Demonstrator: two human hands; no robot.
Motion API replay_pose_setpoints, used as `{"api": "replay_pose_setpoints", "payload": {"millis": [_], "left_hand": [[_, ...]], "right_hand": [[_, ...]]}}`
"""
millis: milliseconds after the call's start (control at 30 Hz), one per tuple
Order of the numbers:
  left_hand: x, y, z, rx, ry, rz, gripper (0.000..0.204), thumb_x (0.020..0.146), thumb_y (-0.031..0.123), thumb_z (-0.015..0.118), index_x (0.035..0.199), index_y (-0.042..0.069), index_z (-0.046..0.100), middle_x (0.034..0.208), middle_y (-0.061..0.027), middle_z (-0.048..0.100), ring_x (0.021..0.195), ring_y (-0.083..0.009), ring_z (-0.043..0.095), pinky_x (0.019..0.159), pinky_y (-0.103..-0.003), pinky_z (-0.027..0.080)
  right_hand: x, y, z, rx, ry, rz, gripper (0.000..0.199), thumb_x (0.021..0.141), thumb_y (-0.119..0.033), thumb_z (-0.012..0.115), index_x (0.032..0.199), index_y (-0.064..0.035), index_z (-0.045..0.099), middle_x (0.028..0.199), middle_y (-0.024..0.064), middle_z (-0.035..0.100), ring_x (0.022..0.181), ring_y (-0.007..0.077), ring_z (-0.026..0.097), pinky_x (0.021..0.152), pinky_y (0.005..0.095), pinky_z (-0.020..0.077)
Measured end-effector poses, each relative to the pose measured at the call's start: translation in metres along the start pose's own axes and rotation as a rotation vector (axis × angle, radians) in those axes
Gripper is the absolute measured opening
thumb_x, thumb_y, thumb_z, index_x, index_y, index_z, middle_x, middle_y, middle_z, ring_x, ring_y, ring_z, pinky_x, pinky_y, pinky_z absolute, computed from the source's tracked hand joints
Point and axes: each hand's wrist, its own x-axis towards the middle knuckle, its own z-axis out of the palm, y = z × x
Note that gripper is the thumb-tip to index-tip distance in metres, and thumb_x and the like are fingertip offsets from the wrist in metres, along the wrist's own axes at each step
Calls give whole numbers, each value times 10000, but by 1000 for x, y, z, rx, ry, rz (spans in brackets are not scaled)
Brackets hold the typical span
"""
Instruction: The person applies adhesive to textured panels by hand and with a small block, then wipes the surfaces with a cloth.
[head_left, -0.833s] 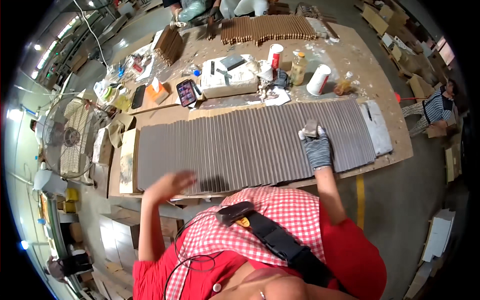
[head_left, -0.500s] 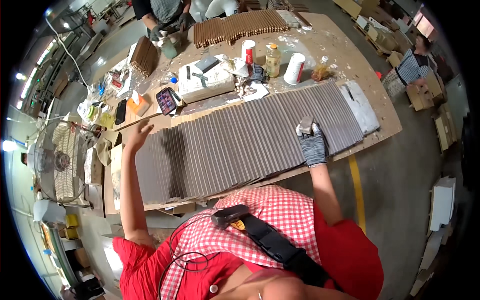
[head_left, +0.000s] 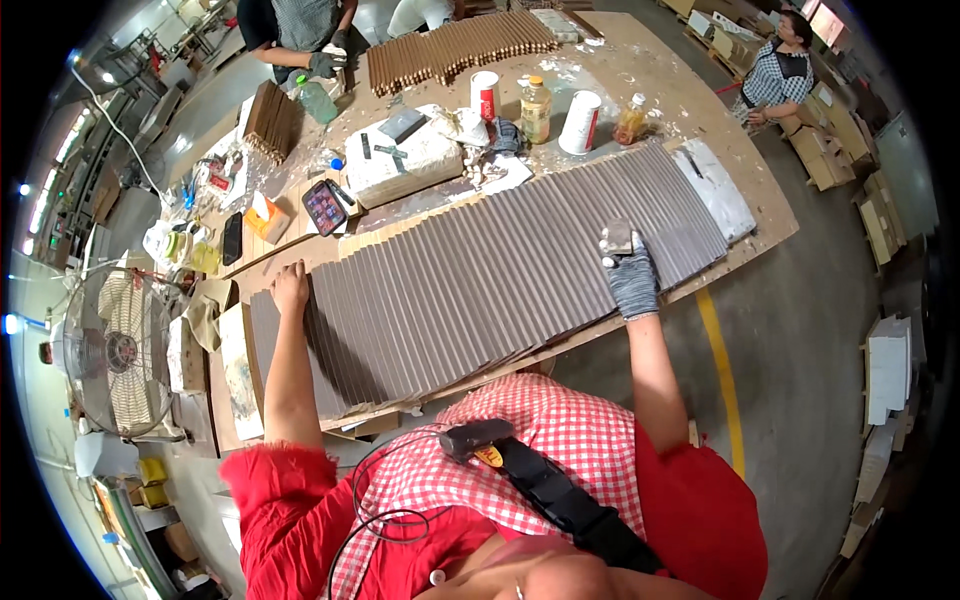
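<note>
A long row of narrow grey strips (head_left: 480,270) leans in overlapping order across the near side of the table. My left hand (head_left: 290,287), bare, is at the far ends of the strips near the row's left end, fingers bent over and closed on them. How many it grips is hidden. Toward the right end, my right hand (head_left: 632,280) wears a grey knit glove. Its fingers are closed round a small brownish-grey block (head_left: 617,238), held over the strips.
Beyond the row stand a white wrapped block (head_left: 400,170), white cups (head_left: 580,122), bottles (head_left: 535,108), a phone (head_left: 324,207) and a tissue pack (head_left: 266,218). Brown strips (head_left: 460,48) lie at the far side, near a gloved co-worker (head_left: 300,40). A fan (head_left: 120,350) stands left; another person (head_left: 780,70) is at far right.
My left hand has come down from above the row's left end onto the strips, its fingers closing. The right hand's block has tilted. The far-right person has turned and moved.
</note>
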Motion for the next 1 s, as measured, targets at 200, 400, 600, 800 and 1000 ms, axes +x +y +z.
{"api": "replay_pose_setpoints", "payload": {"millis": [200,400,600,800,1000], "left_hand": [[10,22,-9,-97,48,-52,486,1007,432,348,1056,138,732,1071,-179,708,1071,-360,624,1022,-523,386],[19,6,15,-72,77,-147,550,989,463,347,1067,64,717,1083,-228,693,1059,-387,633,1022,-510,393],[13,21,-2,-140,31,-135,541,986,463,347,1073,96,736,1075,-218,701,1064,-380,635,1045,-490,368],[7,5,2,-173,51,-129,542,987,487,387,1092,86,736,1067,-188,716,1070,-376,641,1074,-500,326],[-2,5,-10,-169,36,-142,508,985,462,415,1099,85,736,1074,-190,712,1070,-365,638,1059,-478,345]], "right_hand": [[20,-2,-13,180,-109,6,404,1034,-294,494,1314,-8,549,1286,154,625,1138,314,615,892,410,549],[32,3,-29,216,-161,41,417,1050,-250,445,1371,14,489,1372,167,563,1244,303,545,1032,430,497],[23,-1,-19,153,-66,-3,419,1022,-130,468,1417,10,453,1372,159,560,1261,311,546,1120,458,446],[12,-3,26,-243,-114,20,428,987,-47,510,1408,10,458,1332,158,537,1234,300,540,1108,406,454],[49,36,72,-803,-246,-77,337,913,-38,684,1248,-28,644,1275,102,648,1118,167,628,971,295,524]]}}
